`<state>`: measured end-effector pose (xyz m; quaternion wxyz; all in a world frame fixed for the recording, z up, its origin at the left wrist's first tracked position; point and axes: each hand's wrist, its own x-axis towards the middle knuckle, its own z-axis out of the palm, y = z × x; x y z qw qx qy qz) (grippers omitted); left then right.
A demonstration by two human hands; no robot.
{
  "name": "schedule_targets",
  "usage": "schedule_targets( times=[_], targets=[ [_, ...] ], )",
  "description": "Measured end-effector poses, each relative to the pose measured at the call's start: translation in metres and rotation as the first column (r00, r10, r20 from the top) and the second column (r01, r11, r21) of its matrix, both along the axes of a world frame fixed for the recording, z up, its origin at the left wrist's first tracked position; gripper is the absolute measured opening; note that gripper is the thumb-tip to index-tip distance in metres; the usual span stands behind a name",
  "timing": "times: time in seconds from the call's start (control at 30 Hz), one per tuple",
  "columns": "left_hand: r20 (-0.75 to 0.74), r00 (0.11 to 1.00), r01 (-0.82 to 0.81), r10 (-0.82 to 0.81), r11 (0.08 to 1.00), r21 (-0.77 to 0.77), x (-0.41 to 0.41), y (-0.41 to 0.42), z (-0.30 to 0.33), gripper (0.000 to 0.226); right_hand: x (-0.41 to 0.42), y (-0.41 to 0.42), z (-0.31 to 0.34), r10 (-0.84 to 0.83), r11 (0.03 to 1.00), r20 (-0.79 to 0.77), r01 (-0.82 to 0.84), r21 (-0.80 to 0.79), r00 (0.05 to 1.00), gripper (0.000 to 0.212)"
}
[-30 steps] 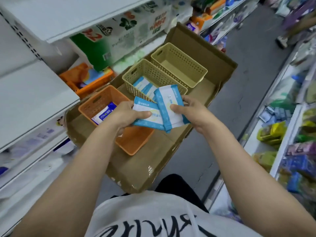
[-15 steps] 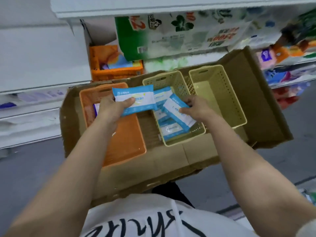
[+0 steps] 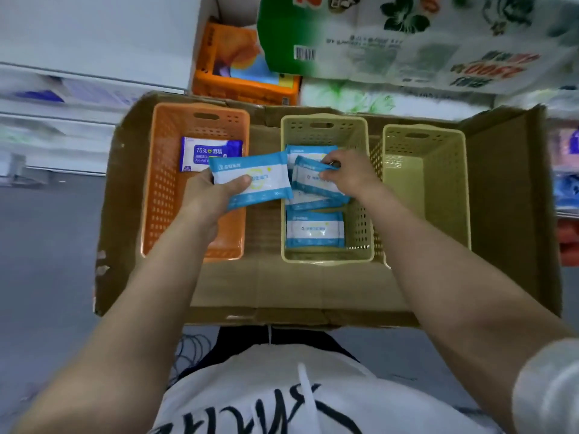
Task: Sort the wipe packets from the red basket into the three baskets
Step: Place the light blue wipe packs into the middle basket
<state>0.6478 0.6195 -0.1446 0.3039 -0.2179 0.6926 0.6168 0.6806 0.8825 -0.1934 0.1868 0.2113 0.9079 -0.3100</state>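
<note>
Blue-edged packet (image 3: 316,180) has now come down into the middle basket (image 3: 363,195), right hand (image 3: 351,173) still pinching it over others. Left hand (image 3: 210,195) grips a second packet (image 3: 250,180) between baskets, likely next to be sorted.

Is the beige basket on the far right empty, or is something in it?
Empty. The right beige basket shows only its bare floor and perforated walls; no packet lies inside.

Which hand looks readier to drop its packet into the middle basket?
The right hand: it holds a light blue packet already down inside the middle basket. The left hand holds its packet beside the rim.
</note>
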Motion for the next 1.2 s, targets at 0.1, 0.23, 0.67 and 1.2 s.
schedule_targets(
  times=[0.1,0.23,0.67,1.2],
  targets=[
    [0.01,1.0,-0.005,0.005,1.0,-0.008,0.0,0.001,-0.002,0.041,-0.03,0.008,0.0,0.018,0.999,-0.008,-0.018,0.036,1.0,0.034],
    [0.016,1.0,0.011,-0.011,1.0,-0.023,0.0,0.002,-0.008,0.04,-0.058,0.01,-0.012,0.085,0.991,0.013,-0.086,0.106,0.996,0.031],
    [0.04,0.997,0.068,-0.067,0.997,-0.048,-0.022,0.017,-0.013,0.039,-0.044,-0.001,-0.055,0.235,0.956,0.013,-0.233,0.18,0.972,0.054],
    [0.038,0.999,0.032,-0.03,0.998,-0.062,-0.025,0.027,-0.012,0.042,0.009,-0.023,-0.059,0.104,0.959,0.138,-0.136,0.248,0.985,0.049]
  ],
)
